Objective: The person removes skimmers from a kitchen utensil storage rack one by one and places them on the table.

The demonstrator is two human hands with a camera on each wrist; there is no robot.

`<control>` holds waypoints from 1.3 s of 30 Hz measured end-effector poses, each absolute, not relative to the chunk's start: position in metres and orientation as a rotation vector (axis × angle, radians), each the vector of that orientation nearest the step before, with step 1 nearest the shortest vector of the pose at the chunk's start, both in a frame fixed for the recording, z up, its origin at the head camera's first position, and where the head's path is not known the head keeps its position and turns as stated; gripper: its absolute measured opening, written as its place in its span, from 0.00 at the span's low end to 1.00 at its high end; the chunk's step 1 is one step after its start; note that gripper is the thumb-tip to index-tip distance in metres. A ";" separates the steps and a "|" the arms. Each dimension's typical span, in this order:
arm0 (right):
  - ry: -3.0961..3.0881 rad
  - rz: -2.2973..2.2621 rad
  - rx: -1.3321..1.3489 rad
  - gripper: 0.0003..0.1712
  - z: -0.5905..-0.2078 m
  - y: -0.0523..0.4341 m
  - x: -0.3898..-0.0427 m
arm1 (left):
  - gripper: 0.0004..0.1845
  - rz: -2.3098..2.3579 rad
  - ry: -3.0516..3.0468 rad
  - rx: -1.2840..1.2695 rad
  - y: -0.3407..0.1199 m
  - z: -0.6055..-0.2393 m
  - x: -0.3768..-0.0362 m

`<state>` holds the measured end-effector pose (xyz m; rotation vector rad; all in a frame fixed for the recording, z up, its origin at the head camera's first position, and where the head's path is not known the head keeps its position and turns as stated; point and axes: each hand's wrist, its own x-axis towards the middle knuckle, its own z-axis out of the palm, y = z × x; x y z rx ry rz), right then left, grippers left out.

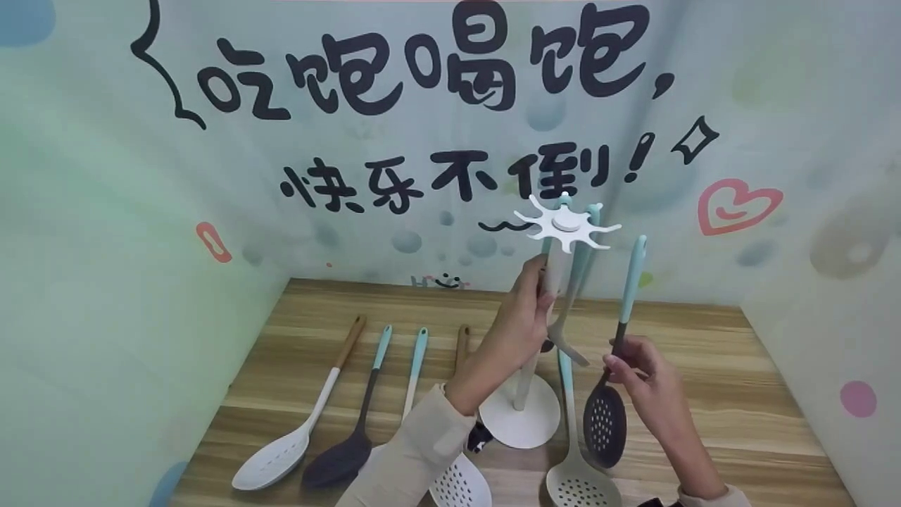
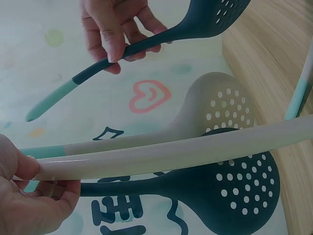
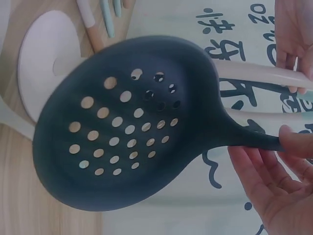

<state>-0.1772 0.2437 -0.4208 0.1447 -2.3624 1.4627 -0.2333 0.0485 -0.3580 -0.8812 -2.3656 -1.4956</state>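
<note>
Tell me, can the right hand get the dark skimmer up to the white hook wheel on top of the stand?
Probably yes: the right hand pinches the dark skimmer just beside the stand, nothing between its handle and the hook wheel.

The scene is viewed by the head camera from above and in front, facing down toward the white utensil stand (image 1: 522,415) on the wooden table (image 1: 704,366). The stand's pole (image 2: 195,154) is seen at close range by the left wrist camera, looking along it. The dark slotted skimmer (image 3: 127,122), held right of the stand, fills the right wrist view; it is shared by all three views (image 1: 605,422) (image 2: 205,19).
</note>
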 end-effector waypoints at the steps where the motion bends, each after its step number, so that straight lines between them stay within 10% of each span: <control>1: -2.375 1.456 0.135 0.13 -0.422 0.246 -0.178 | 0.24 -1.495 -2.359 -0.886 0.048 -0.358 -0.233; 39: -2.834 1.285 -0.067 0.12 -0.472 0.305 -0.187 | 0.23 -1.468 -2.369 -0.886 0.048 -0.358 -0.232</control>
